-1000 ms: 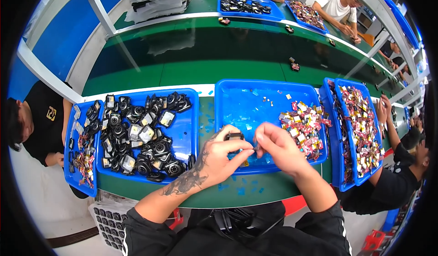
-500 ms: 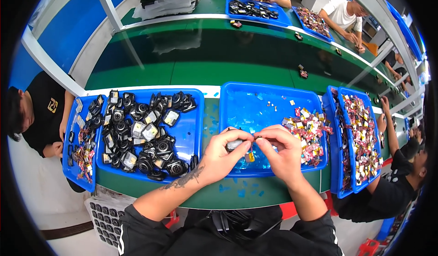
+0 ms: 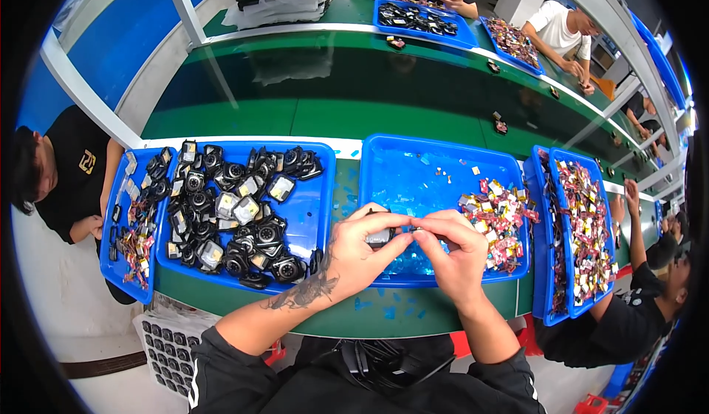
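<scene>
My left hand (image 3: 356, 248) is closed round a black watch-like casing (image 3: 379, 237) with a pale grey face. Thumb and forefinger of my right hand (image 3: 456, 255) are pinched together at the left fingertips, over a small part too hidden to name. Both hands are above the near side of a blue tray (image 3: 410, 148). That tray holds small red, white and yellow electronic pieces (image 3: 502, 218) at its right, with blue film scraps about its floor.
Left of my hands, another blue tray (image 3: 317, 214) is heaped with black casings (image 3: 221, 207). Stacked trays (image 3: 539, 251) of electronic pieces stand at the right. Beyond runs a green conveyor belt (image 3: 332, 118) carrying a few parts. Co-workers sit on several sides.
A yellow piece that hung below my fingertips no longer shows. My hands remain together, with the right fingers shifted slightly. The whole view has moved a little.
</scene>
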### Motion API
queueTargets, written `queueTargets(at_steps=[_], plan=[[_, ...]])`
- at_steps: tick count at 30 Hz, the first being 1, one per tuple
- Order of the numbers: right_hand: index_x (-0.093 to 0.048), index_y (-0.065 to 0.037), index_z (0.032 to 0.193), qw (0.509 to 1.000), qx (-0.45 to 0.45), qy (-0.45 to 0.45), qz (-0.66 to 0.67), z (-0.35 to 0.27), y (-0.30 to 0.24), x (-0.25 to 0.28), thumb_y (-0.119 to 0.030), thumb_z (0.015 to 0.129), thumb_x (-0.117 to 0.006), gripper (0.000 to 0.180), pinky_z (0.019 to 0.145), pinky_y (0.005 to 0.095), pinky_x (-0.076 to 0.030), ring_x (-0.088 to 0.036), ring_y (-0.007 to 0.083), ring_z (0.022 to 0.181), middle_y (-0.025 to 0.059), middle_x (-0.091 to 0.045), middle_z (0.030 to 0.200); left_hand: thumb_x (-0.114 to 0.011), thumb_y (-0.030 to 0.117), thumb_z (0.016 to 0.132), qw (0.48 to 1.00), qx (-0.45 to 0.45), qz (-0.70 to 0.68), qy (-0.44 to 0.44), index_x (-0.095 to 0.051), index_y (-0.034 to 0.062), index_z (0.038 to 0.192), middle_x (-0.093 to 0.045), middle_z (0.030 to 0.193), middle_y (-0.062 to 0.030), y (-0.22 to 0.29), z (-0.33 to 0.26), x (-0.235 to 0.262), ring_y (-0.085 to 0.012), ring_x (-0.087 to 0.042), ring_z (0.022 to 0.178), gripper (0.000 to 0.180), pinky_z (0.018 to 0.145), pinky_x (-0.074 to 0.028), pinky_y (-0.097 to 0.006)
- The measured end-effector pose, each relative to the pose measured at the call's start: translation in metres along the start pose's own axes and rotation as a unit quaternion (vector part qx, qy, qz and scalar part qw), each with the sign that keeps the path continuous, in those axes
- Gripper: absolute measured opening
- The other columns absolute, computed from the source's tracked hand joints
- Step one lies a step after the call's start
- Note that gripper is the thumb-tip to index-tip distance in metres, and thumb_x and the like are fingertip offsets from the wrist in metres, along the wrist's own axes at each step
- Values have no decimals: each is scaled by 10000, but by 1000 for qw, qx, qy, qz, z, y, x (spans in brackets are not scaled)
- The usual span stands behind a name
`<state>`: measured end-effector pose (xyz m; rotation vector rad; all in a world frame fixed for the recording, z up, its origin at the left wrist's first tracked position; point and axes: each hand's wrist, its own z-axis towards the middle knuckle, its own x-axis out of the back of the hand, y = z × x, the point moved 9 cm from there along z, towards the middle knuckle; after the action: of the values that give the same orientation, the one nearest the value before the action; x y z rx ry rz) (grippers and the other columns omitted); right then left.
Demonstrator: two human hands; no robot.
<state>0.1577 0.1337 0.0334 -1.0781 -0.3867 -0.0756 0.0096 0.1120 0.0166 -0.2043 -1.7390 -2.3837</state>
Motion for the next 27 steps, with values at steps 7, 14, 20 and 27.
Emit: queueTargets(at_steps=[7, 14, 20, 27], plan=[[-725, -6, 1012, 995, -39, 28, 89, -7, 4, -2, 28, 803, -730, 211, 706, 259, -563, -659, 156, 841, 108, -672, 944, -723, 2, 797, 997, -20, 60, 43, -719, -7, 973, -658, 864, -114, 15, -7, 2, -198, -669, 801, 177, 690, -533, -296], [-707, 2, 983, 998, 27, 35, 35, -6, -12, 3, 46, 838, -683, 153, 726, 256, -538, -637, 159, 861, 94, -641, 926, -643, 11, 866, 995, -69, 60, 28, -672, 17, 1095, -630, 857, -85, 28, -7, 1, -150, -613, 656, 232, 574, -504, -269], [-565, 10, 978, 997, 56, -25, 44, -4, -28, 12, 12, 904, -553, 75, 865, 383, -478, -599, 280, 1021, 171, -619, 1088, -456, 55, 976, 981, 132, -107, -88, -534, 56, 1263, -594, 858, -53, -16, -2, -11, -81, -534, 689, 297, 584, -424, -217], [-521, 0, 953, 995, 12, -94, -37, 1, -22, 15, 21, 900, -518, 57, 938, 421, -437, -573, 348, 1074, 207, -606, 1137, -518, -86, 827, 935, -115, 325, -79, -673, 55, 1034, -604, 922, -130, 25, -2, -17, -301, -645, 729, 295, 627, -530, -358]])
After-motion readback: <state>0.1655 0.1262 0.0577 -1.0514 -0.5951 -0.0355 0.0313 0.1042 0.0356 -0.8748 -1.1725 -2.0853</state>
